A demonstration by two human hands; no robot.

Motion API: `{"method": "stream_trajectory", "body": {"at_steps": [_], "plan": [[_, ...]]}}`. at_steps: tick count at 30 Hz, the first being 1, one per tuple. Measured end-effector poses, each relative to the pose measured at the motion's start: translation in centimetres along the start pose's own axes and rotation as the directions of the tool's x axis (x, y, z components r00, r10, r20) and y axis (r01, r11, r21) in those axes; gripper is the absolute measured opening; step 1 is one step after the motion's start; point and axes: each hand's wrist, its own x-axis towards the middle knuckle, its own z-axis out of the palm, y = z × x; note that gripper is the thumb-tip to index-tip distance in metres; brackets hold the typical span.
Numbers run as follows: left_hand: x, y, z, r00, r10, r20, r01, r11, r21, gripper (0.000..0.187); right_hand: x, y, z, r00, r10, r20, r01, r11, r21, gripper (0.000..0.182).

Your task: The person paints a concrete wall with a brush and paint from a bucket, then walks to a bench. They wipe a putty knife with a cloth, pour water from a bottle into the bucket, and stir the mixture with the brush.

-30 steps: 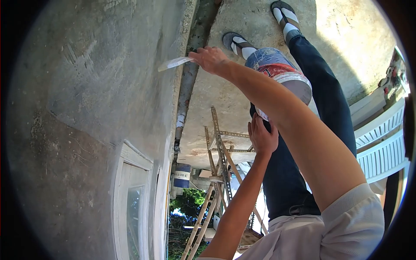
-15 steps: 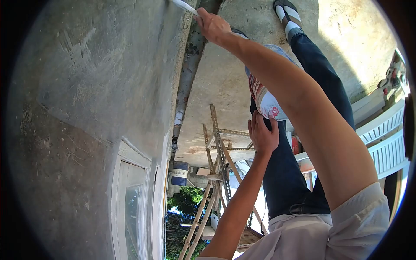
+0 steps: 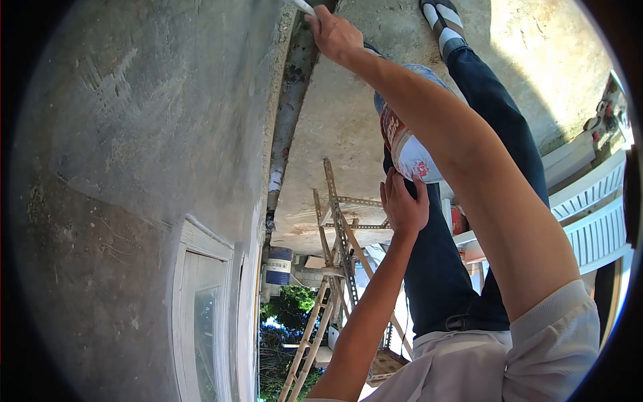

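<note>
My right hand [image 3: 336, 35] reaches to the top edge of the view, closed around a slim white-handled tool [image 3: 303, 6]. The tool's far end is cut off by the frame, beside the grey wall [image 3: 154, 120]. My left hand [image 3: 406, 206] is on the lower end of a bucket [image 3: 410, 153], fingers on one side and thumb on the other. White, red and blue show on the bucket, with a small red flower mark near the thumb. It lies against my jeans [image 3: 429, 268], and my right forearm covers part of it.
A narrow gutter [image 3: 287, 120] runs along the wall's foot beside the concrete floor [image 3: 348, 107]. Behind my legs stand a metal-and-bamboo frame [image 3: 341, 234] and a blue-and-white drum [image 3: 278, 264]. A white-framed door [image 3: 207, 301] is at lower left; white louvred panels [image 3: 596, 234] lie at right.
My right hand has shifted slightly up and to the right, and less of the white tool shows. The bucket and my left hand have moved a little to the left.
</note>
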Motion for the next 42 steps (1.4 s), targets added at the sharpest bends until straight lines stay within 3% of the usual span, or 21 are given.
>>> {"method": "stream_trajectory", "body": {"at_steps": [4, 5, 8, 11, 14, 17, 20, 21, 24, 29, 32, 35, 38, 40, 42], "plan": [[-0.1, -0.2, 0.0, 1.000, 0.000, -0.004, 0.000, 1.000, 0.011, 0.040, -0.8, -1.4, 1.0, 0.992, -0.121, 0.040, 0.121, 0.993, 0.006, 0.030], [0.0, -0.3, 0.0, 1.000, 0.001, 0.002, -0.001, 1.000, 0.011, 0.040, -1.7, -2.1, 1.9, 0.992, -0.090, 0.089, 0.085, 0.994, 0.064, 0.028], [-0.1, -0.4, 0.0, 0.999, 0.038, -0.011, -0.038, 0.999, 0.022, 0.040, -4.0, -2.4, 3.2, 0.957, -0.118, 0.264, 0.125, 0.992, -0.013, 0.026], [0.1, -0.4, -0.2, 1.000, 0.019, -0.004, -0.019, 0.999, 0.031, 0.039, -4.5, -0.8, 2.6, 0.859, -0.208, 0.468, 0.349, 0.907, -0.237, 0.028], [0.2, 0.0, -0.1, 1.000, 0.021, -0.020, -0.021, 0.999, 0.032, 0.038, -2.6, -0.8, 1.7, 0.817, -0.231, 0.528, 0.462, 0.809, -0.362, 0.031], [0.1, 0.0, 0.0, 0.999, 0.024, -0.047, -0.022, 0.999, 0.025, 0.037, 0.8, -0.7, 0.0, 0.943, -0.205, 0.264, 0.280, 0.915, -0.290, 0.033], [0.2, -0.1, 0.0, 0.999, 0.024, -0.030, -0.023, 1.000, 0.011, 0.037, 1.5, -0.1, -0.8, 0.995, -0.097, 0.018, 0.098, 0.989, -0.108, 0.033], [0.1, -0.2, 0.0, 1.000, 0.021, -0.020, -0.021, 1.000, 0.008, 0.038, 2.4, -0.6, -1.4, 0.990, 0.132, 0.042, -0.136, 0.984, 0.116, 0.037], [0.0, -0.4, 0.1, 0.999, 0.027, -0.029, -0.026, 0.999, 0.038, 0.039, 1.5, -1.4, -0.8, 0.995, 0.101, -0.013, -0.100, 0.994, 0.045, 0.032], [0.1, -0.8, -0.2, 0.999, 0.047, 0.001, -0.047, 0.998, 0.040, 0.041, -3.5, -3.0, 2.5, 0.951, -0.079, 0.299, 0.089, 0.996, -0.020, 0.027], [0.1, -0.7, -0.3, 0.999, 0.032, 0.009, -0.032, 0.999, 0.041, 0.042, -5.8, -1.4, 2.7, 0.839, -0.204, 0.504, 0.337, 0.923, -0.187, 0.027], [0.3, -0.8, -0.1, 1.000, 0.012, 0.006, -0.012, 0.999, 0.048, 0.041, -5.4, -0.6, 2.7, 0.703, -0.392, 0.594, 0.614, 0.755, -0.230, 0.029], [0.2, -0.4, 0.1, 1.000, 0.012, -0.014, -0.012, 1.000, 0.023, 0.040, -2.6, -1.2, 1.0, 0.922, -0.253, 0.293, 0.316, 0.929, -0.192, 0.029], [-0.2, -0.6, -0.2, 1.000, 0.013, -0.017, -0.013, 1.000, 0.022, 0.040, -1.1, 0.0, 0.2, 0.973, -0.200, 0.111, 0.213, 0.970, -0.117, 0.029], [0.1, -0.7, 0.0, 1.000, 0.020, -0.015, -0.020, 0.999, 0.025, 0.039, 0.0, -1.3, -1.1, 0.996, 0.085, -0.040, -0.083, 0.994, 0.066, 0.029]]}}
